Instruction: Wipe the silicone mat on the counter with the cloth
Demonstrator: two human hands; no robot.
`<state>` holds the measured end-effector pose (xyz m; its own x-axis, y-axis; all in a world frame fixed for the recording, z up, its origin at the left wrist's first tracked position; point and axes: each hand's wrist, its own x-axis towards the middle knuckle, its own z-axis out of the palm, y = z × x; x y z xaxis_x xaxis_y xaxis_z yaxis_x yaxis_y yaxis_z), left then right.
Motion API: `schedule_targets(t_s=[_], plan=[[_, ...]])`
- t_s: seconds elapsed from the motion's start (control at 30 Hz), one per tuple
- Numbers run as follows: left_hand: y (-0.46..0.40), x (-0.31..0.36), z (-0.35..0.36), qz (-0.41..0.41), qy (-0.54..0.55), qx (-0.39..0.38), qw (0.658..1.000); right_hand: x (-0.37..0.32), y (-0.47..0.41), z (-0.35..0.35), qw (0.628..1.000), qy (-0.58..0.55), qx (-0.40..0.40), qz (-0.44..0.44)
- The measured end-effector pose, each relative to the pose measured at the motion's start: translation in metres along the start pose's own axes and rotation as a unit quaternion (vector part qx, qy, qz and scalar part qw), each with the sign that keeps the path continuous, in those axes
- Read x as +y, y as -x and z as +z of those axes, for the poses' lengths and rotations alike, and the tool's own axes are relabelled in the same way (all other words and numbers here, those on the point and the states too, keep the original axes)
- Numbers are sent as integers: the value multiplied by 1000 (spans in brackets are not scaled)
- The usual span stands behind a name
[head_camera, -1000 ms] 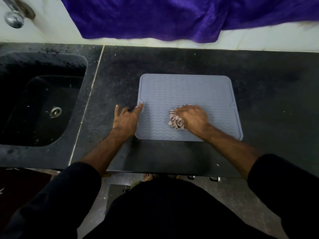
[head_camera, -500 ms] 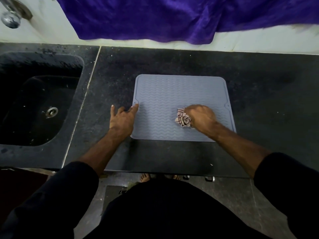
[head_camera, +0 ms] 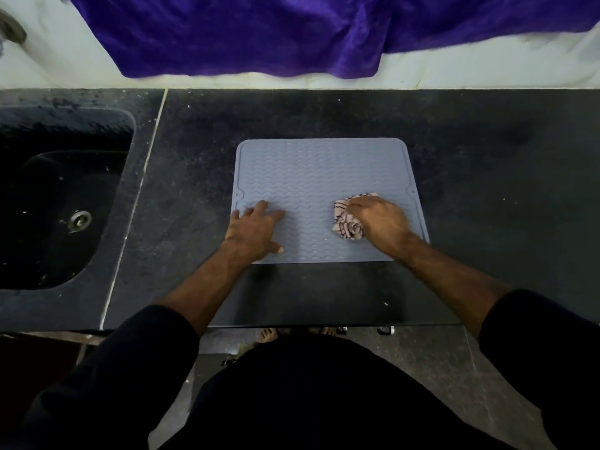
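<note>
The silicone mat (head_camera: 324, 177) is lying flat on the dark counter (head_camera: 487, 157), to the right of the sink (head_camera: 65, 206) and near the counter's front edge. The mat is grey-blue, with a wavy ribbed surface and a raised border.

The left hand (head_camera: 255, 230) is resting palm-down on the mat's near left corner. Its fingers are spread and extended flat; it is grasping nothing. The thumb is lying close to the mat's front edge, and the outer fingers are reaching the left border.

The right hand (head_camera: 381, 222) is pressing down on the cloth (head_camera: 347, 219) over the mat's near right area. The fingers are curled over the bunched fabric, gripping it against the mat surface. The cloth is pale with dark line markings, and its crumpled portion is protruding to the left of the hand. The two hands are sitting well apart, with bare ribbed mat between them.

A purple fabric (head_camera: 292, 30) is hanging over the white wall behind the counter. No brand, label or readable writing is showing on the mat, the cloth or the counter.
</note>
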<state>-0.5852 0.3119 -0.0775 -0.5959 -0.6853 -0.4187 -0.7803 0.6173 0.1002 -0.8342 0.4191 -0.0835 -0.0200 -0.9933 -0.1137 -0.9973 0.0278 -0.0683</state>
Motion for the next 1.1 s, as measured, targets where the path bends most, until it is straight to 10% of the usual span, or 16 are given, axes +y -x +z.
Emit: schedule_targets(t_s=[1.1], plan=[[-3,25,-21,-14,-66,-58,996,-14,-5,-4,999,-40,22,0]])
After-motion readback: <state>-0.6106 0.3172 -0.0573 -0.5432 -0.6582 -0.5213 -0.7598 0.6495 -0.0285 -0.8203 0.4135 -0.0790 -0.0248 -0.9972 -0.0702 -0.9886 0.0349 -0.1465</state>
